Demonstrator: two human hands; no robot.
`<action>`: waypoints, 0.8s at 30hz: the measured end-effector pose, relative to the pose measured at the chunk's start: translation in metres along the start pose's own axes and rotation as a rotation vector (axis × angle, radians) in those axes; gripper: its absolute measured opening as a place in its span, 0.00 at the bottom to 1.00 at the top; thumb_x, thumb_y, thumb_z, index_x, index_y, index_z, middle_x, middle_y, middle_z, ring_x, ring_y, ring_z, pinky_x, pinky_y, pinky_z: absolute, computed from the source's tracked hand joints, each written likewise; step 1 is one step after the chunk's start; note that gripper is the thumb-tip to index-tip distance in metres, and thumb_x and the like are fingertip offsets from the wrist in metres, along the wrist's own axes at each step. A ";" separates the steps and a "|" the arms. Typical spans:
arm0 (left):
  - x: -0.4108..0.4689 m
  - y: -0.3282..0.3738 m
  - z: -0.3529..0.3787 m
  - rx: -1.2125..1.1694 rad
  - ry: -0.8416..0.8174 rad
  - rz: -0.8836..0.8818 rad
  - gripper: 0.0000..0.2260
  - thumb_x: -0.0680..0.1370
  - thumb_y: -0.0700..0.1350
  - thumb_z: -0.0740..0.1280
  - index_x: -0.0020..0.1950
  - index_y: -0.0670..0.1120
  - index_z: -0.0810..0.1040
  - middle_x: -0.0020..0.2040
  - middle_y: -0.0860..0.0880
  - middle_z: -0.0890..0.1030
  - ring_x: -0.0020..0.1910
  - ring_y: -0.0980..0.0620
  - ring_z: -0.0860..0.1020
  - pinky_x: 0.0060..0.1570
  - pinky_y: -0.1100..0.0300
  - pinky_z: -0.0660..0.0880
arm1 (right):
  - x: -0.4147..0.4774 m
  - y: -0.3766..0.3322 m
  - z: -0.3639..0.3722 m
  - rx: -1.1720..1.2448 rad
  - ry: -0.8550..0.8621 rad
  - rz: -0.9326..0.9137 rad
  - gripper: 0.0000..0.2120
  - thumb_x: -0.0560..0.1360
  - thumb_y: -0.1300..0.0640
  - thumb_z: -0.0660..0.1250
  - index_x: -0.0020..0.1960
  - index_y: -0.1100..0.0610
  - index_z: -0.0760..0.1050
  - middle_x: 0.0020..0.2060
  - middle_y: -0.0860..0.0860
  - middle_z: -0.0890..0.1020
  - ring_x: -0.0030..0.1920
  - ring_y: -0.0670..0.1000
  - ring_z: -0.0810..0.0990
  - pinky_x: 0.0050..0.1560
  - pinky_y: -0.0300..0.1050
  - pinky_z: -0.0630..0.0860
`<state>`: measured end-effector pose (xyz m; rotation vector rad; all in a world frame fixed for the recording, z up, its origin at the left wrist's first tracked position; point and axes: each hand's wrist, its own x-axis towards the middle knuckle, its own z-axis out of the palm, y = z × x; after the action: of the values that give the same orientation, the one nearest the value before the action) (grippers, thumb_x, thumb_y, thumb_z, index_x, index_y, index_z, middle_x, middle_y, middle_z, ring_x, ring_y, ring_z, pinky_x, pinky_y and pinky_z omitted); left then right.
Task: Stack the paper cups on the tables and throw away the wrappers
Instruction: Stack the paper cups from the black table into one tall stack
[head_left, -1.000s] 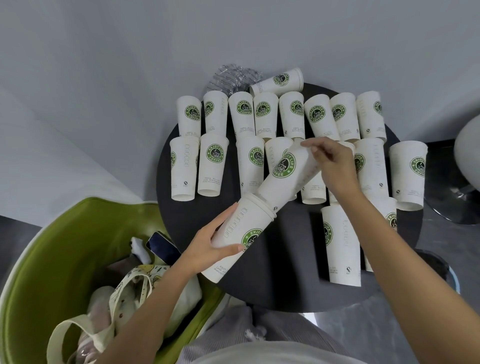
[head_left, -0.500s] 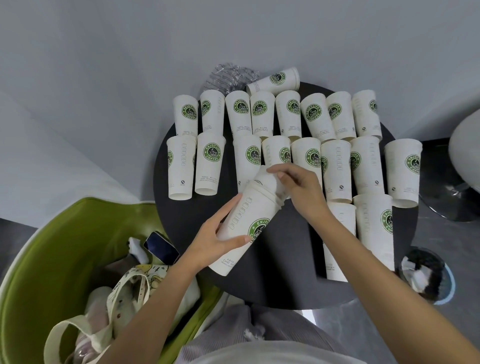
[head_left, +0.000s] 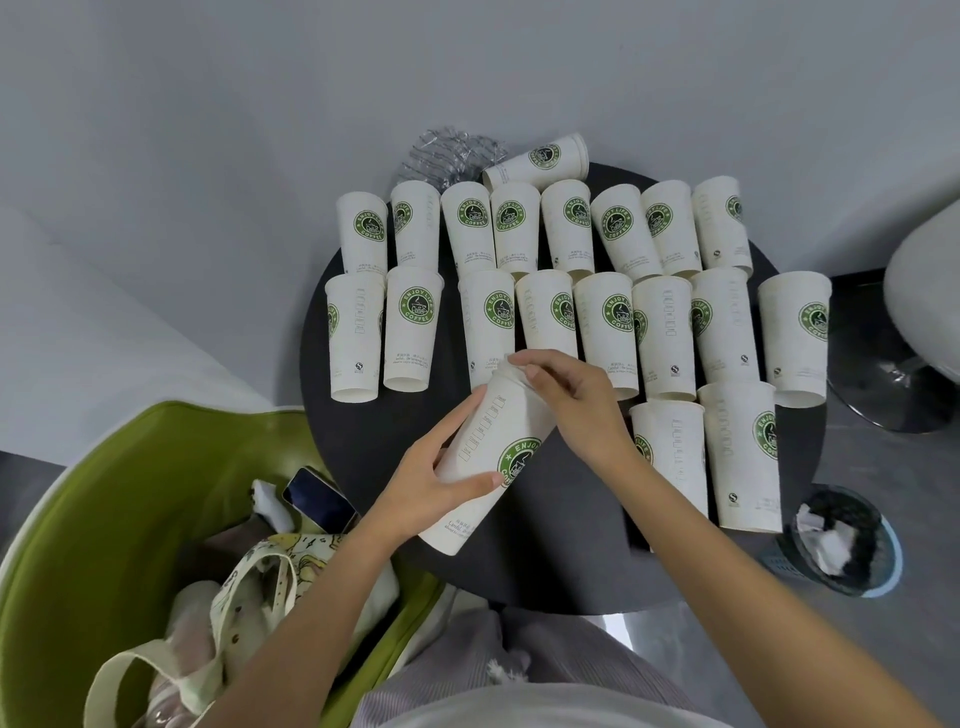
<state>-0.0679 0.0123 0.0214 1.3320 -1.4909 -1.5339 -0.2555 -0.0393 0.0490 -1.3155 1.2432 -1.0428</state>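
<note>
Several white paper cups with green logos stand upside down in rows on a round black table (head_left: 561, 551). My left hand (head_left: 436, 483) grips a tilted stack of nested cups (head_left: 493, 447) above the table's near side. My right hand (head_left: 571, 400) presses on the stack's upper end, fingers curled over the cup pushed into it. One cup (head_left: 540, 161) lies on its side at the far edge. A crumpled clear plastic wrapper (head_left: 447, 156) sits just left of that lying cup.
A green chair (head_left: 104, 499) at lower left holds a phone (head_left: 319, 499), a tote bag (head_left: 249, 587) and clothes. A black waste bin (head_left: 836, 540) with paper in it stands on the floor at right. A white stool's base (head_left: 893, 384) is at far right.
My right hand brought a cup from the middle row down and pushed it into the cup held by my left hand; the two cups now sit nested almost fully.
</note>
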 end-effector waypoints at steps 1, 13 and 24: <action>0.000 0.000 0.000 0.000 -0.004 0.002 0.37 0.72 0.40 0.76 0.74 0.62 0.64 0.71 0.63 0.71 0.68 0.60 0.72 0.62 0.58 0.75 | 0.000 0.001 0.000 -0.002 0.004 0.005 0.10 0.78 0.62 0.62 0.51 0.52 0.80 0.48 0.46 0.83 0.49 0.40 0.78 0.50 0.29 0.70; 0.008 -0.006 0.008 0.035 -0.047 -0.020 0.41 0.68 0.41 0.79 0.76 0.59 0.63 0.71 0.65 0.70 0.68 0.61 0.71 0.64 0.57 0.74 | -0.006 0.012 -0.033 -0.119 0.137 0.002 0.09 0.79 0.60 0.62 0.55 0.53 0.79 0.38 0.46 0.80 0.39 0.49 0.77 0.45 0.37 0.73; 0.015 -0.009 0.015 0.048 -0.036 -0.047 0.41 0.68 0.42 0.79 0.75 0.61 0.63 0.70 0.66 0.70 0.69 0.62 0.70 0.66 0.55 0.72 | 0.003 0.039 -0.119 -0.820 0.056 0.069 0.07 0.77 0.57 0.64 0.49 0.54 0.81 0.45 0.53 0.80 0.47 0.52 0.78 0.51 0.51 0.75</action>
<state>-0.0848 0.0055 0.0070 1.3829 -1.5368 -1.5683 -0.3781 -0.0536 0.0250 -1.8303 1.8450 -0.5138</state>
